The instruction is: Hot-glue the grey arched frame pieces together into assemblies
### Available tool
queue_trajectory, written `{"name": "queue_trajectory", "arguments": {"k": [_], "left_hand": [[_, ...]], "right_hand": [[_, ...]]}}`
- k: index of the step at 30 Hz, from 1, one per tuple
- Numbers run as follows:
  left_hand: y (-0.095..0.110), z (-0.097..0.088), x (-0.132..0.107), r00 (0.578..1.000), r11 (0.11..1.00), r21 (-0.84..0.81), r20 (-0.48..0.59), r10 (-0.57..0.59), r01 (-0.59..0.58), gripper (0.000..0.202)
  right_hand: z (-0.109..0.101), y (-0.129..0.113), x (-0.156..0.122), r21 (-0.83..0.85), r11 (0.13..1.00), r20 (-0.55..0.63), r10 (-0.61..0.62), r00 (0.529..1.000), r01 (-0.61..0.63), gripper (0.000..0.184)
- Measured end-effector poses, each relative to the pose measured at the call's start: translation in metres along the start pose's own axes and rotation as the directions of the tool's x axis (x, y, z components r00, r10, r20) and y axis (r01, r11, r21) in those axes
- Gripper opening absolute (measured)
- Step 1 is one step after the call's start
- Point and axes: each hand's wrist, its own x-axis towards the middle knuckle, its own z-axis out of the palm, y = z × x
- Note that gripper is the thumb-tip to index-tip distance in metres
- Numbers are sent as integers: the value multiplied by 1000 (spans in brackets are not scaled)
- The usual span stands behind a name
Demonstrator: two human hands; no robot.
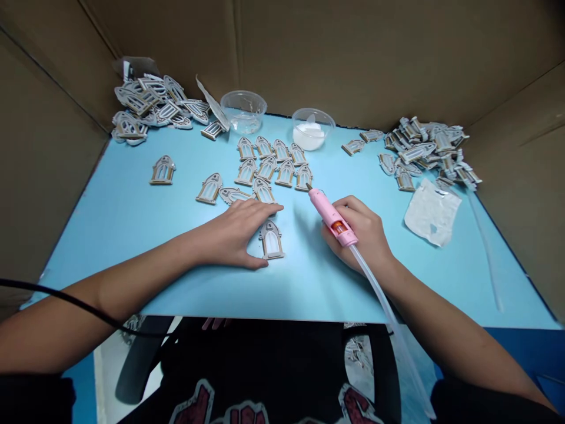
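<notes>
My left hand (236,232) lies on the table with its fingers spread. Between its thumb and forefinger is a small arched window piece (272,240), white with brown edges, lying flat; whether the fingers touch it I cannot tell. My right hand (364,229) is wrapped round a pink hot glue gun (327,213), whose nozzle points up and left, over the table. A long translucent glue stick (383,297) runs out of the gun's rear, down toward my right forearm. Several more arched pieces (267,168) lie in rows just beyond my left hand, which partly covers the nearest ones.
Heaps of arched pieces stand at the back left (152,100) and back right (419,147). Two clear plastic tubs, one (243,109) beside another with white stuff (313,126), stand by the cardboard wall (282,53). A white crumpled sheet (432,212) lies right. A black cable (66,297) crosses my left forearm.
</notes>
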Motion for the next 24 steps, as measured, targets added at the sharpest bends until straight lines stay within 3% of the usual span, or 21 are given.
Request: {"name": "queue_trajectory", "arguments": {"k": [4, 8, 12, 24], "left_hand": [[-4, -1, -2, 998, 999, -28, -54, -45, 43, 98], [-7, 4, -1, 978, 999, -37, -206, 16, -25, 99], [-5, 5, -2, 941, 995, -24, -327, 83, -96, 96], [0, 2, -3, 889, 977, 92, -406, 213, -192, 86]], "right_hand": [[-3, -2, 0, 24, 998, 24, -54, 998, 53, 13], [-5, -9, 0, 114, 980, 195, -184, 963, 164, 18], [-3, -17, -4, 176, 965, 317, -241, 917, 192, 20], [-4, -20, -8, 137, 969, 334, -240, 911, 205, 26]]}}
